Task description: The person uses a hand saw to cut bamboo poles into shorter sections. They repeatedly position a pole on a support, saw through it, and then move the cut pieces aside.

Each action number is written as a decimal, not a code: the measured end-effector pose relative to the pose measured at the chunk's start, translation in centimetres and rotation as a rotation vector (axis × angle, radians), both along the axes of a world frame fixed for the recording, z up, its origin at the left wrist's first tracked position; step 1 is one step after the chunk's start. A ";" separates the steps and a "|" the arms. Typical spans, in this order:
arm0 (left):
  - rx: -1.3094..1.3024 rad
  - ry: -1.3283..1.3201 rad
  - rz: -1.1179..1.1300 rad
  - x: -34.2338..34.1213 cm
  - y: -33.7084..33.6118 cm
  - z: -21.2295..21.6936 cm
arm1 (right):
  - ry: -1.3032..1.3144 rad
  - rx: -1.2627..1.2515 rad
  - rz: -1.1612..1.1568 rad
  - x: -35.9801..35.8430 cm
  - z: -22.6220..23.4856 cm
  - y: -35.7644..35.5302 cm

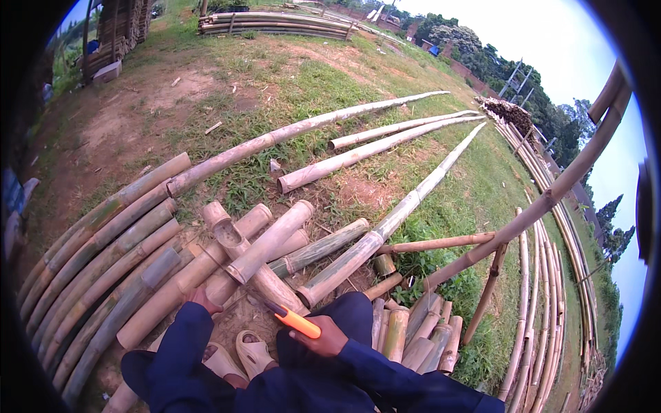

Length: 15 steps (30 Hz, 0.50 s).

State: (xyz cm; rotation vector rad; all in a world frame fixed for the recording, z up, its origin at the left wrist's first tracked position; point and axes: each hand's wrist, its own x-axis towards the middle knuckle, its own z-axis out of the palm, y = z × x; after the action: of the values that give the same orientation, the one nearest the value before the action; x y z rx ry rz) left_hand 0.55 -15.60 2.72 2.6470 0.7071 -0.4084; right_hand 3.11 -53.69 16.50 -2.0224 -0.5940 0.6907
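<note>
My right hand (pixel 329 336) is wrapped round the orange handle (pixel 300 321) of a saw, in front of my knee. The saw's thin dark blade reaches forward and left, across the bamboo pieces. My left hand (pixel 204 301) grips a bamboo pole (pixel 222 286) near the ground, its fingers partly hidden. A short cut bamboo length (pixel 272 241) lies slanted over a thicker notched bamboo piece (pixel 265 272) just ahead of my hands.
Several bamboo poles (pixel 103 227) lie side by side on the left. Short cut bamboo pieces (pixel 396 334) stand bunched by my right knee. A leaning pole (pixel 530 213) on props rises at right. Long poles (pixel 406 206) stretch ahead over the grass.
</note>
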 end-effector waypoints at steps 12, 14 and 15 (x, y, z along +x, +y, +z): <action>-0.012 -0.027 0.092 0.4 0.4 3.0 | -0.053 0.068 0.021 -0.5 3.0 -2.9; -0.021 0.005 0.106 0.4 0.2 3.8 | -0.058 0.072 0.005 0.2 1.8 -0.3; -0.041 0.000 0.087 0.4 0.0 4.0 | -0.096 0.071 0.004 1.2 0.3 2.6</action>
State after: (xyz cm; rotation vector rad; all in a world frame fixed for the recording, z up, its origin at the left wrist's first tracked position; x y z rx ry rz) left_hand 0.90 -15.64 6.75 2.5673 0.8022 -0.3944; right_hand 4.30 -51.12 16.80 -1.9971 -0.6698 0.5693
